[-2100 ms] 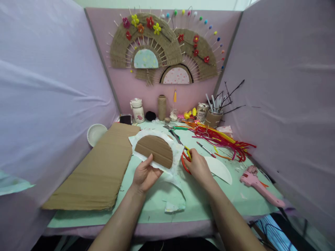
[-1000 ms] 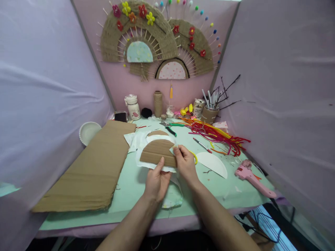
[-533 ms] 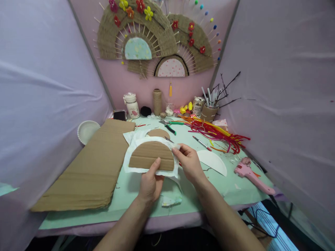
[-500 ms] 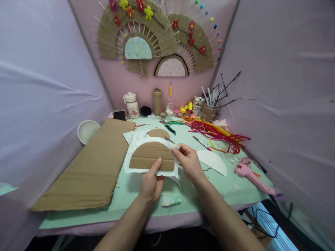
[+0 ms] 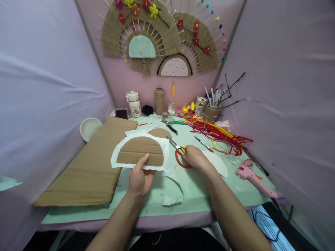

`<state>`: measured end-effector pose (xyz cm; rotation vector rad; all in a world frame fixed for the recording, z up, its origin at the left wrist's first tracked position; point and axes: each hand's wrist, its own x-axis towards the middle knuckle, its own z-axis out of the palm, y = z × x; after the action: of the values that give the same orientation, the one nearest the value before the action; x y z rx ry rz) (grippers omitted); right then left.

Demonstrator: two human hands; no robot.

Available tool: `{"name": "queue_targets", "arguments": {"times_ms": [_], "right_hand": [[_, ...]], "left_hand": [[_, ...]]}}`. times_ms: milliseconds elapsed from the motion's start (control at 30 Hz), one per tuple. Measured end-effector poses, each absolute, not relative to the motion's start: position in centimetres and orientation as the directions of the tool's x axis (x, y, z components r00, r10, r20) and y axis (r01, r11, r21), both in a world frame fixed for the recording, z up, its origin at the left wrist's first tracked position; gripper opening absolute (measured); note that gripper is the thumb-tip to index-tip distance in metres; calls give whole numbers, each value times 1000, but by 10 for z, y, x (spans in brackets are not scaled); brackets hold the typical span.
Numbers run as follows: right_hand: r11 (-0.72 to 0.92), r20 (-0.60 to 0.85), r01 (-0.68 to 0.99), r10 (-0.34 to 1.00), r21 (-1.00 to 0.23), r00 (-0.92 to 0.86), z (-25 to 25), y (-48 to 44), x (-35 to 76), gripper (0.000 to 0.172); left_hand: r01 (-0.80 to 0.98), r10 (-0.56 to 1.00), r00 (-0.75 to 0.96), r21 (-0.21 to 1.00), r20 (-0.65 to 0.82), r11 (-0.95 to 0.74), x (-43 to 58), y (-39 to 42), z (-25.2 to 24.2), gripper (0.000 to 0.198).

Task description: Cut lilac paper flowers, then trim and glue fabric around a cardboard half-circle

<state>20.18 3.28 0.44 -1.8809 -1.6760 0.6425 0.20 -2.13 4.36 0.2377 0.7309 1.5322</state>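
Cardboard semicircle [image 5: 140,150] on fabric [image 5: 166,150] is pinched by the left hand [image 5: 141,178]; right hand [image 5: 195,157] grasps scissors [image 5: 177,146].

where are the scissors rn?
Head view, just right of centre: the scissors are on the right of the cloth-edged cardboard half-circle in the left hand, handles at the right hand.

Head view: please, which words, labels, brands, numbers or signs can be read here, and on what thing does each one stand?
No text can be read for certain.
Can: dark marks like print, too small and blurred to read.
Jar: a pink picture; any lettering is too small to tell.
Scissors, pen, glue gun: no lettering I can make out.
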Motion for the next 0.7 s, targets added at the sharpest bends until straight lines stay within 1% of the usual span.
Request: {"name": "queue_targets", "arguments": {"times_ms": [100, 200, 267, 333, 367, 400, 467, 567, 700], "right_hand": [[-81, 3, 718, 993, -691, 114, 6, 32, 204, 15], [-79, 2, 644, 992, -761, 125, 9, 17, 200, 10], [-59, -2, 565, 995, -823, 101, 13, -1, 191, 19], [-11, 0, 419, 1000, -908, 27, 16, -22, 179, 29], [22, 15, 253, 999, -967, -30, 17, -33, 172, 33], [40, 29, 114, 994, -993, -102, 19, -43, 166, 38], [42, 56, -63, 970, -997, -238, 21, -60, 157, 50], [5, 52, -138, 939, -990, -339, 23, -75, 149, 59], [-19, 32, -136, 932, -991, -362, 27, -81, 148, 58]], "left_hand": [[-829, 952, -151, 559, -267, 25, -1, -22, 48, 36], [-836, 951, -186, 548, -248, -21, -3, -23, 53, 38], [-836, 953, -216, 544, -214, -67, -3, -24, 56, 40], [-834, 955, -238, 541, -177, -108, -1, -26, 59, 42], [-833, 956, -246, 540, -160, -124, 0, -27, 60, 42], [-831, 957, -250, 539, -147, -135, 1, -28, 60, 43], [-829, 960, -249, 542, -132, -140, 3, -31, 62, 43], [-826, 961, -244, 548, -133, -134, 4, -35, 64, 41], [-829, 960, -236, 546, -148, -119, 2, -38, 66, 38]]}}
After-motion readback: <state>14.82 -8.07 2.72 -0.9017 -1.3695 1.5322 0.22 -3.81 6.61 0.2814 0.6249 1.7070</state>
